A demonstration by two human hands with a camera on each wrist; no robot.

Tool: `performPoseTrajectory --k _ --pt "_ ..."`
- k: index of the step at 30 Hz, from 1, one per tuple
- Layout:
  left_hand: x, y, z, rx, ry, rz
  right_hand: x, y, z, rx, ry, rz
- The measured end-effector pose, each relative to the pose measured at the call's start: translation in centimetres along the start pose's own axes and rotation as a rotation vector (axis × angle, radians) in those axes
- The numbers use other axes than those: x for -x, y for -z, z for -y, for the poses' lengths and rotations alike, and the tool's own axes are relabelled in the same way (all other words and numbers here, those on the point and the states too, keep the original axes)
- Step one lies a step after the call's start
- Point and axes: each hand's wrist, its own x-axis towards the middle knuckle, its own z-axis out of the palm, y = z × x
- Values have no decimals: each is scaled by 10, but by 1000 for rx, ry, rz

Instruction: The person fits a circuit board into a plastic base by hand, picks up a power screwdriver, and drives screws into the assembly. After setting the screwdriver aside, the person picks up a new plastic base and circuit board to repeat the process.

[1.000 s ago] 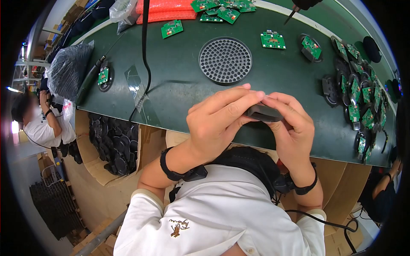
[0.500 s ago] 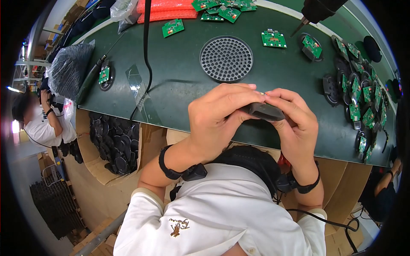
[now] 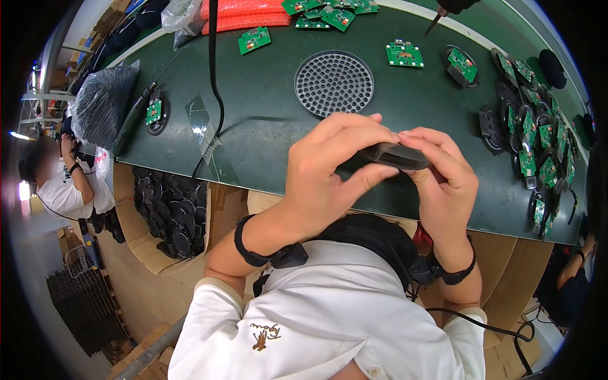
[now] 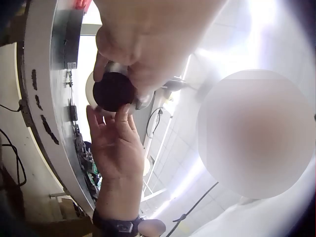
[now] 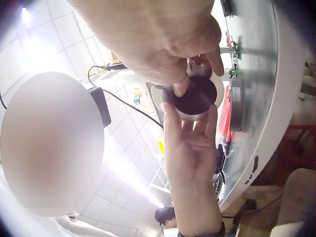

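Observation:
Both hands hold a round black disc-like casing (image 3: 399, 156) above the bench's near edge, tilted so its dark rim with a slot shows in the head view. My left hand (image 3: 332, 161) grips the left side, fingers over the top and thumb beneath. On the other side, my right hand (image 3: 446, 180) pinches the edge between fingers and thumb. Seen from the left wrist, the casing's flat dark face (image 4: 113, 92) sits between the hands; the right wrist view shows this round face (image 5: 196, 95) too. Fingers hide the casing's far side.
Ahead on the green bench stands a round tray with many holes (image 3: 334, 85). A circuit board (image 3: 405, 54) lies right of it, below a hanging screwdriver (image 3: 451, 7). Black casings with boards (image 3: 529, 136) crowd the right. A box of black parts (image 3: 171, 215) stands lower left.
The hands and casing have shifted slightly right. My left thumb has come out below the casing. The hanging screwdriver swung down into view, then back up.

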Motion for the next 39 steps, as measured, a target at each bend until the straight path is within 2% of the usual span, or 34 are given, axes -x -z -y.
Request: performPoseTrajectory --k 8,18,24,26,28,30,33,35,39 --pt "8 1 5 126 123 35 0 1 -2 6 9 33" --pt "9 1 8 134 59 5 2 2 -1 19 31 44" --pt "10 2 5 112 27 3 0 3 -1 93 109 57" --pt "12 3 5 110 17 8 0 7 -7 191 190 91" --pt "22 5 8 -47 -67 83 6 10 -9 267 205 146" --pt "35 0 15 -116 -90 94 11 12 -21 415 300 215" --pt "49 -4 23 -245 -113 97 18 13 -28 469 340 259" --pt "54 -2 25 -409 -206 131 21 16 -28 479 338 293" --pt "58 3 28 -454 -228 167 18 21 -14 463 292 424"
